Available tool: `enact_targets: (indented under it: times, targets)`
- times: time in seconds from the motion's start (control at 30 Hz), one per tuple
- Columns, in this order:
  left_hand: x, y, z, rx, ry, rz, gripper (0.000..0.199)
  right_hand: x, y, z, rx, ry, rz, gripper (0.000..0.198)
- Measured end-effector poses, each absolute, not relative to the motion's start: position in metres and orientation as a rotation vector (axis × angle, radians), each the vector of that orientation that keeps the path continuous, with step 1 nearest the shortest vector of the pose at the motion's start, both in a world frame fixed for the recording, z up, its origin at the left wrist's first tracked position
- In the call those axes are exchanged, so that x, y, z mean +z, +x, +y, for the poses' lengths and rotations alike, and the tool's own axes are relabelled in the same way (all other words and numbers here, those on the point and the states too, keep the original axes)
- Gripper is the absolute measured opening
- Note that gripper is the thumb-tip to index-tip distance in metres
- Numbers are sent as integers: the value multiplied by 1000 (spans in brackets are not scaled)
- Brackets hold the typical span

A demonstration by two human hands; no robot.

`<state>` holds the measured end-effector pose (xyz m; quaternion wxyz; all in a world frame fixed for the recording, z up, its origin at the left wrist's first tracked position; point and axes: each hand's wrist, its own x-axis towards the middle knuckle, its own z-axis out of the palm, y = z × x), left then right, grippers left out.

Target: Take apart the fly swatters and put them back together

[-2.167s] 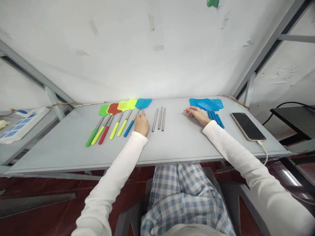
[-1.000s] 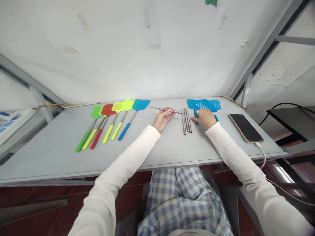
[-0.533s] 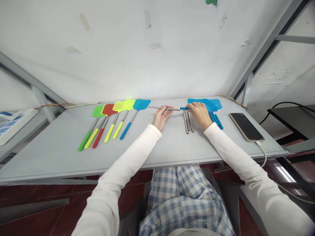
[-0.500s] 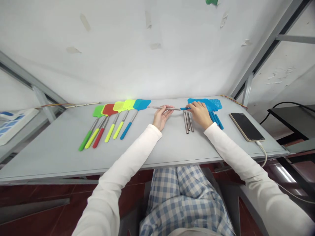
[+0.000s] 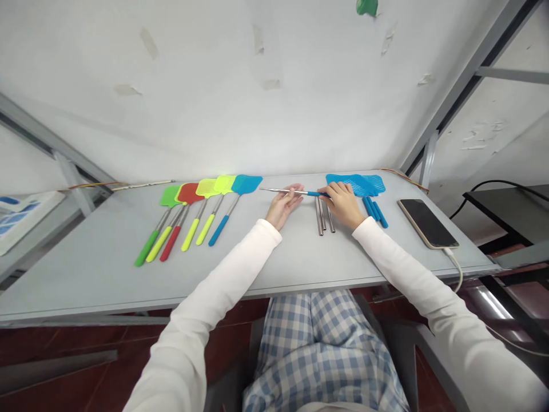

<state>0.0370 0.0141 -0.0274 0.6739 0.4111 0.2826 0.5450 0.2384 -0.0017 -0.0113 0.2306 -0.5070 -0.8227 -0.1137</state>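
A thin metal rod (image 5: 274, 189) with a blue grip sleeve (image 5: 314, 194) on its right end is held level above the table. Its middle lies in the fingers of my left hand (image 5: 285, 207), which closes loosely round it. At the other end, my right hand (image 5: 342, 201) pinches the blue sleeve, and its fingers cover the sleeve's tip. Several short metal tubes (image 5: 319, 220) lie under and beside my right hand. Blue swatter heads (image 5: 358, 184) are stacked just behind that hand, and loose blue sleeves (image 5: 377, 213) lie to its right.
Fly swatters in green (image 5: 147, 248), red (image 5: 170, 243), yellow and blue (image 5: 219, 230) lie in a row on the left of the grey table (image 5: 253, 263). A phone (image 5: 428, 223) on a white cable lies at the right. A white wall (image 5: 274, 131) stands behind.
The blue sleeve shows a longer stretch to the left of my right fingers. The rod's left tip has shifted slightly right, and the right hand has moved a little left.
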Motion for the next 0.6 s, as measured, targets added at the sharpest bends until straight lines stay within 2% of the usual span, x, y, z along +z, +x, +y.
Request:
enact_targets:
  times: [0.17, 0.4, 0.53, 0.6]
  targets:
    - [-24, 40, 4, 1077, 1072, 652, 39, -14, 233, -4, -239, -1292, -2255, 37]
    - [-24, 46, 4, 1009, 986, 655, 31, -7, 232, -7, -109, -1192, -2301, 40]
    - [-22, 45, 8, 1113, 840, 737, 36, -7, 250, 9, -108, -1470, -2042, 48]
    - [-18, 42, 9, 1144, 776, 789, 42, -14, 265, 18, -202, -1748, -1924, 44]
